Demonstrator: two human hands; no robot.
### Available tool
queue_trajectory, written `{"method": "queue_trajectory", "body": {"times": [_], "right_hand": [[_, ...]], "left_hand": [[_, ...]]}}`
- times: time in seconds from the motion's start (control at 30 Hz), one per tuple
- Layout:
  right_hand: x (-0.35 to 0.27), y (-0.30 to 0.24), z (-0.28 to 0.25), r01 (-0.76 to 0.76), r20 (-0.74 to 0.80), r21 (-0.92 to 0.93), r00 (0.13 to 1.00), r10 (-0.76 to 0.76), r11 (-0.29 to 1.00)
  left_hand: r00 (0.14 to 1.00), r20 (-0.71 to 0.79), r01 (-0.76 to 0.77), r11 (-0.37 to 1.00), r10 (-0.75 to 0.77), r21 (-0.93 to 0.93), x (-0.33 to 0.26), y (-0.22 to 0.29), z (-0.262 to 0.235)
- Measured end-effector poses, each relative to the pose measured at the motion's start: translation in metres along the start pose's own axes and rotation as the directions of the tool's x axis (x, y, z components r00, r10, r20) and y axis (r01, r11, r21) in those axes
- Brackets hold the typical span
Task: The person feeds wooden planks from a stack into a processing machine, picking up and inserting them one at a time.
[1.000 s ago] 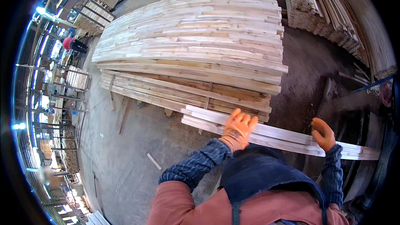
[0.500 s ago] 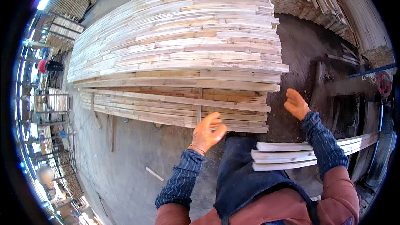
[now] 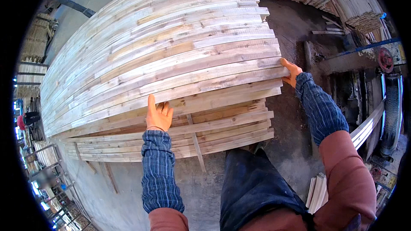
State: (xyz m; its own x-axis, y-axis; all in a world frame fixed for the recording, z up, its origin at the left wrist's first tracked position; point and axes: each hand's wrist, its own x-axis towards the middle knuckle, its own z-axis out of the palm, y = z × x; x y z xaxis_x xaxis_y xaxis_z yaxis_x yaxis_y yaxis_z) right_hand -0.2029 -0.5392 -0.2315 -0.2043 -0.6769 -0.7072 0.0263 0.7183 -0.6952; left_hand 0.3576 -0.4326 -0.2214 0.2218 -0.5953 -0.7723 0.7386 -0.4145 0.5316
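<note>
A wide stack of long, pale wooden boards (image 3: pixel 184 47) fills the view in front of me. My left hand (image 3: pixel 159 114), in an orange glove, is at the near edge of the top layer. Its fingers are spread, with one digit pointing up by the edge of the nearest board. My right hand (image 3: pixel 292 72), gloved alike, grips the right end of that front board (image 3: pixel 239 76), with fingers above and below its end. Lower boards (image 3: pixel 222 131) lie beneath, with a thin wooden strip (image 3: pixel 195 139) across them.
At the right stand a machine with a red handwheel (image 3: pixel 385 60) and a ribbed roller (image 3: pixel 390 115). Some boards (image 3: pixel 368 124) rest by the roller. More lumber stacks (image 3: pixel 351 0) rise at the far right. Short board ends (image 3: pixel 317 193) show beside my apron.
Both hands have reached forward to the stack, the left also moving leftward. My right hand has taken hold of the front board's end. The view has shifted closer to the stack.
</note>
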Motion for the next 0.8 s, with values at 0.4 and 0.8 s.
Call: {"method": "queue_trajectory", "body": {"times": [0.4, 0.8], "right_hand": [[0.019, 0.016, 0.020, -0.079, -0.082, 0.121, 0.993, 0.089, 0.990], [-0.036, 0.017, -0.017, -0.084, -0.058, 0.130, 0.994, 0.092, 0.988]], "left_hand": [[0.980, -0.185, -0.033, 0.979, 0.071, 0.201, 0.035, -0.009, 0.004], [0.993, -0.090, -0.108, 0.913, 0.079, -0.393, 0.016, -0.031, 0.003]]}}
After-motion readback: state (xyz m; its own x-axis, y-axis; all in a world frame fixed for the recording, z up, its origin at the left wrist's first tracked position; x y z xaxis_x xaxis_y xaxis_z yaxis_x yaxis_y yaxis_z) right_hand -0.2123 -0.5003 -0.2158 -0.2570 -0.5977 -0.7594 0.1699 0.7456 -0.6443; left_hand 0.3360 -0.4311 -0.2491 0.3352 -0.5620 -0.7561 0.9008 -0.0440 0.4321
